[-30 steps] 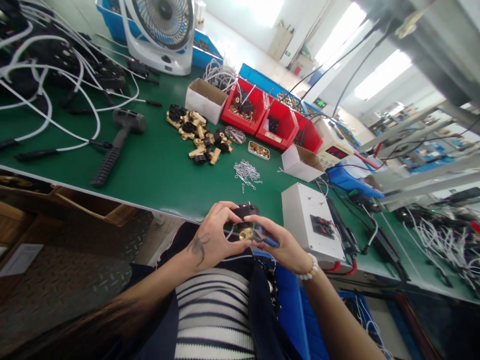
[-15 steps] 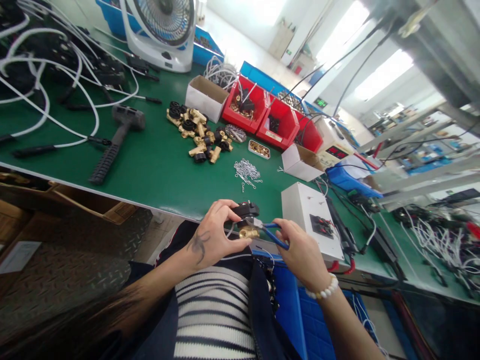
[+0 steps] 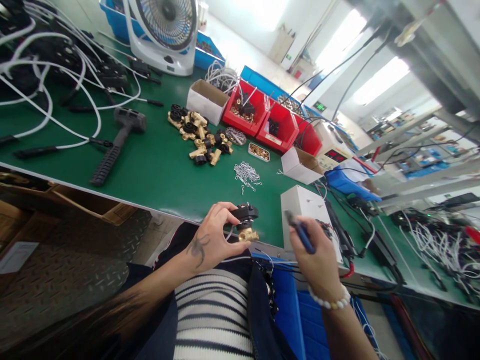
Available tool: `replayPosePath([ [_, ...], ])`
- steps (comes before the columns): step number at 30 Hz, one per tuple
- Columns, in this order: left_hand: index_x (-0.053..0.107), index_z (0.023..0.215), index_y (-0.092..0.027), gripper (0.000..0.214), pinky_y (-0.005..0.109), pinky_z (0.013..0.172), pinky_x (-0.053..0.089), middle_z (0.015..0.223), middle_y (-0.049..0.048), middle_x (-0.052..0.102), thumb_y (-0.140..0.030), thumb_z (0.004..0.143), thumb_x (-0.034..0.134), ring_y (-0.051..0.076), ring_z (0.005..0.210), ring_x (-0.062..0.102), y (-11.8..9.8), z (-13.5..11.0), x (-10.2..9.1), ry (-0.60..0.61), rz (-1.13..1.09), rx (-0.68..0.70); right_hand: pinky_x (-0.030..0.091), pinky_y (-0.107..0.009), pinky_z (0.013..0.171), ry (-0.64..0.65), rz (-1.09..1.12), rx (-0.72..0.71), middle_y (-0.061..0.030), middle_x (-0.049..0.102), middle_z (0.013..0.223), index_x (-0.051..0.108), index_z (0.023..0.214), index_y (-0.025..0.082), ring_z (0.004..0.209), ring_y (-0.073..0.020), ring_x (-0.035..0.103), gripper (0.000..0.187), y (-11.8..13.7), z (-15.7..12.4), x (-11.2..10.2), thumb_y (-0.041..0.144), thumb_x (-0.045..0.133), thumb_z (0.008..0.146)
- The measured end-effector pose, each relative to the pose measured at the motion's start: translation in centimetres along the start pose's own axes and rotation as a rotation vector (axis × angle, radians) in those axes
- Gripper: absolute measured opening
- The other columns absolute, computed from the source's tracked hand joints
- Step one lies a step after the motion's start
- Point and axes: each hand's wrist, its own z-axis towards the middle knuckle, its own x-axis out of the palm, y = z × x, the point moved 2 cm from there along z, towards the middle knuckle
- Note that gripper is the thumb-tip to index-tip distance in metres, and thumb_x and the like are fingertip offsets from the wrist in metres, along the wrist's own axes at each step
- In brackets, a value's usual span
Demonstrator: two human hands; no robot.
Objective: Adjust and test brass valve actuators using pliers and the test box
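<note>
Between the thumb and fingers of my left hand [image 3: 215,231] is a brass valve fitting [image 3: 247,235] with a black round housing [image 3: 245,212] on top. It is held above the table's front edge. My right hand [image 3: 317,252] is closed around blue-handled pliers [image 3: 303,234], to the right of the fitting and apart from it. The pliers are blurred, their jaws pointing up and left in front of a white box. Beyond the fitting lies a pile of small silver clips [image 3: 246,173] on the green table [image 3: 157,175].
Brass fittings with black parts [image 3: 200,135] are heaped farther back. A black hammer [image 3: 119,145] and white cables [image 3: 48,102] lie left. Red bins [image 3: 279,125], a tin of small brass pieces [image 3: 258,151] and a fan [image 3: 165,30] stand behind. A white switch box [image 3: 300,200] is at right.
My right hand has drawn the pliers off the fitting and moved them to the right. My left hand still holds the fitting in nearly the same place.
</note>
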Motion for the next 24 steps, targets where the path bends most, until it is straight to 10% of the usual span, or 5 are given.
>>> replayPosePath([
  [7,0.054,0.087,-0.02,0.035,0.049,0.091,0.052,0.114,0.0099,0.057,-0.018,0.064,0.08,0.027,0.11,0.057,-0.2,0.1,-0.1,-0.004,0.013,-0.012,0.038,-0.027,0.053,0.309,-0.137,-0.043,-0.0014,0.062,0.067,0.062,0.085,0.022,0.055,-0.0167,0.054,0.017,0.0,0.1,0.7,0.016,0.047,0.079],
  [12,0.053,0.086,-0.02,0.036,0.049,0.091,0.053,0.114,0.0107,0.057,-0.019,0.064,0.081,0.027,0.11,0.057,-0.2,0.1,-0.1,-0.008,0.011,-0.007,0.043,-0.027,0.059,-0.101,-0.035,-0.027,-0.0002,0.063,0.07,0.058,0.093,0.022,0.059,-0.0168,0.057,0.014,-0.4,0.3,-0.3,0.019,0.049,0.082],
  [17,0.054,0.086,-0.019,0.036,0.048,0.09,0.053,0.113,0.0102,0.057,-0.017,0.063,0.081,0.027,0.11,0.057,-0.3,0.1,-0.1,-0.008,0.021,-0.003,0.04,-0.027,0.055,0.282,-0.164,-0.112,-0.0027,0.065,0.073,0.061,0.086,0.022,0.059,-0.0176,0.058,0.019,-0.4,0.3,1.1,0.012,0.047,0.078],
  [22,0.053,0.085,-0.019,0.035,0.048,0.091,0.053,0.113,0.0101,0.058,-0.019,0.064,0.081,0.026,0.108,0.058,-0.2,0.1,0.0,-0.02,0.024,0.011,0.042,-0.027,0.058,-0.089,-0.051,-0.006,-0.0014,0.062,0.072,0.057,0.095,0.02,0.058,-0.0165,0.056,0.013,-0.4,0.5,-0.2,0.023,0.048,0.086],
  [24,0.053,0.085,-0.019,0.036,0.048,0.091,0.053,0.113,0.0099,0.058,-0.019,0.063,0.081,0.026,0.108,0.058,-0.1,0.1,0.1,-0.017,0.026,0.017,0.039,-0.026,0.054,0.057,-0.1,-0.031,-0.0009,0.062,0.069,0.058,0.091,0.021,0.056,-0.0163,0.055,0.013,-0.3,0.5,0.1,0.019,0.048,0.083],
])
